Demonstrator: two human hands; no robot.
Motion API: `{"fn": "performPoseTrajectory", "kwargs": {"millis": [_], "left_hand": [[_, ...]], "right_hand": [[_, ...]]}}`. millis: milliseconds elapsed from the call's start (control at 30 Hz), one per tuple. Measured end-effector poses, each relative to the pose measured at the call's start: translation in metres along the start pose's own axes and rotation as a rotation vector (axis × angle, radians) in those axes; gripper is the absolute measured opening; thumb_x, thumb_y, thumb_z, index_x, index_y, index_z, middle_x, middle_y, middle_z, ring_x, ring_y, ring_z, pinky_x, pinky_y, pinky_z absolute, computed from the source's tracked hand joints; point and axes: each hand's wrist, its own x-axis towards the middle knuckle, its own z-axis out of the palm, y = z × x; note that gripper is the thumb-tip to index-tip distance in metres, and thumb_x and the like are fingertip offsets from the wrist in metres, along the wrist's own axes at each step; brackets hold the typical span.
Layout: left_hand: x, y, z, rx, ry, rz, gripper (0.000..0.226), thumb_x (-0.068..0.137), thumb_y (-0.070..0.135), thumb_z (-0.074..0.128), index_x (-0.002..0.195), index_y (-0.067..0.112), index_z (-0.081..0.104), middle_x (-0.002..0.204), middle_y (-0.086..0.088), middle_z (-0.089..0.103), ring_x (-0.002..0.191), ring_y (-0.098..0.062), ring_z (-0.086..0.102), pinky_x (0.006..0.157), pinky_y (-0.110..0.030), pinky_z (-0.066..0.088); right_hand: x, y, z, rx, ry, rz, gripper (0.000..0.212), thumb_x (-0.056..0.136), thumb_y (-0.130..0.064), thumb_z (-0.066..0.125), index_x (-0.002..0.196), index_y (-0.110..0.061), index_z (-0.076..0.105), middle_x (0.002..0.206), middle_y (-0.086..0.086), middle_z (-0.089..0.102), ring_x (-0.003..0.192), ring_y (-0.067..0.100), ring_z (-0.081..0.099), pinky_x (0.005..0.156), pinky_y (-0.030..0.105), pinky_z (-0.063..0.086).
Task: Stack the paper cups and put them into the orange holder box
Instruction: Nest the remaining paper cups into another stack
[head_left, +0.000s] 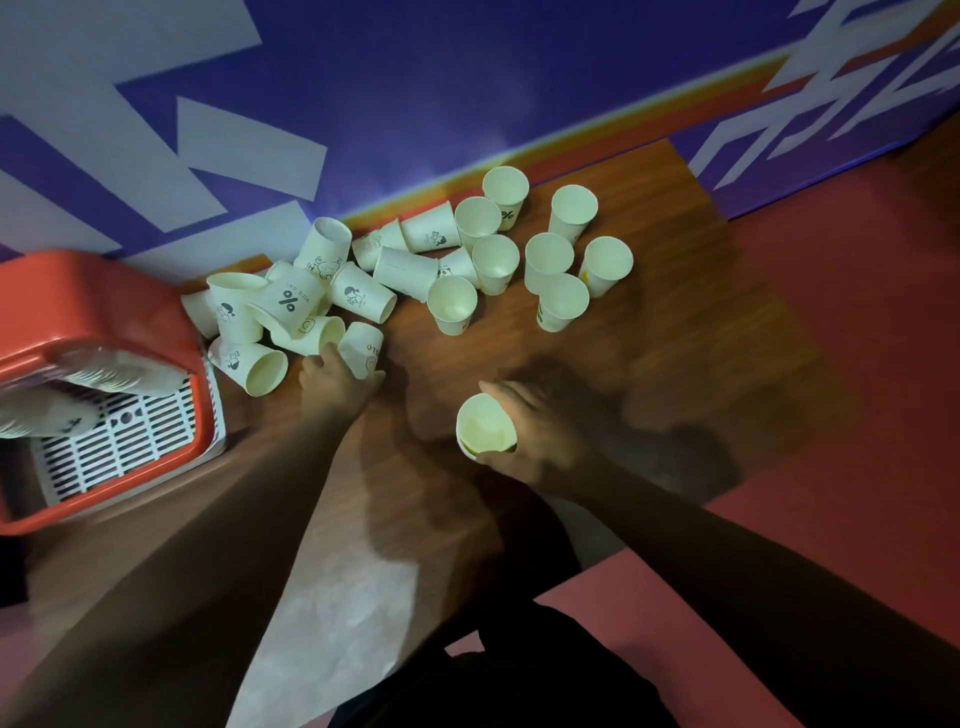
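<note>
Brown wood-grain tabletop (649, 364) runs between a blue-and-white wall (415, 78) at the far side and red floor (857, 338) on the right. Near its middle the right hand (540, 436) wraps round a smooth white paper cup (485, 428), mouth up. Just left, the left hand (337, 387) curls round a tipped printed cup (363, 345) at the near edge of a tumbled heap of cups (311, 291). Upright cups (548, 257) cluster farther right, with bare wood before them. At the left edge, an orange plastic holder box (104, 270) with a white slatted liner holds stacked cups (119, 371) lying down.
</note>
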Motion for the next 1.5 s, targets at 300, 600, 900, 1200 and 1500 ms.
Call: {"fn": "performPoseTrajectory", "kwargs": {"millis": [300,600,900,1200,1500], "left_hand": [[-0.002,-0.016,0.017,-0.178,-0.062,0.026,0.074,0.089,0.041,0.070,0.149,0.016,0.033,0.138,-0.028,0.049,0.129,-0.045,0.046,0.107,-0.048,0.040],[0.015,0.016,0.027,-0.278,-0.081,0.013,0.056,0.099,0.030,0.059,0.149,0.027,0.036,0.141,-0.027,0.047,0.121,-0.040,0.054,0.081,-0.032,0.044],[-0.042,0.012,-0.001,-0.570,0.046,0.014,0.052,0.086,0.027,0.074,0.116,0.012,0.035,0.115,-0.009,0.053,0.098,-0.022,0.061,0.071,-0.026,0.052],[-0.104,0.044,-0.029,-0.654,-0.387,0.458,0.065,0.077,0.028,0.085,0.128,0.029,0.046,0.127,-0.001,0.056,0.112,-0.017,0.060,0.090,-0.027,0.054],[-0.109,0.040,0.017,-0.054,-0.311,0.859,0.074,0.074,0.061,0.070,0.136,0.024,0.057,0.125,0.007,0.056,0.120,-0.016,0.049,0.102,-0.037,0.044]], "right_hand": [[0.002,0.012,0.024,0.008,0.092,0.051,0.090,0.075,-0.058,0.074,0.147,-0.017,0.040,0.149,0.002,0.045,0.137,0.016,0.038,0.116,0.031,0.029],[0.025,0.042,-0.004,0.208,0.205,0.386,0.074,0.086,-0.065,0.051,0.147,-0.028,0.035,0.153,0.005,0.035,0.139,0.024,0.039,0.109,0.050,0.040],[0.075,0.079,-0.039,-0.038,0.393,0.354,0.057,0.087,-0.027,0.068,0.136,-0.006,0.048,0.136,0.022,0.042,0.121,0.037,0.051,0.101,0.038,0.045],[0.097,0.103,-0.039,-0.244,0.310,0.408,0.035,0.088,-0.016,0.066,0.120,-0.004,0.062,0.140,0.014,0.041,0.114,0.030,0.058,0.102,0.036,0.047],[0.089,0.109,-0.035,-0.352,0.295,0.347,0.024,0.092,-0.014,0.065,0.113,-0.001,0.066,0.141,0.015,0.041,0.107,0.032,0.063,0.100,0.035,0.046]]}}
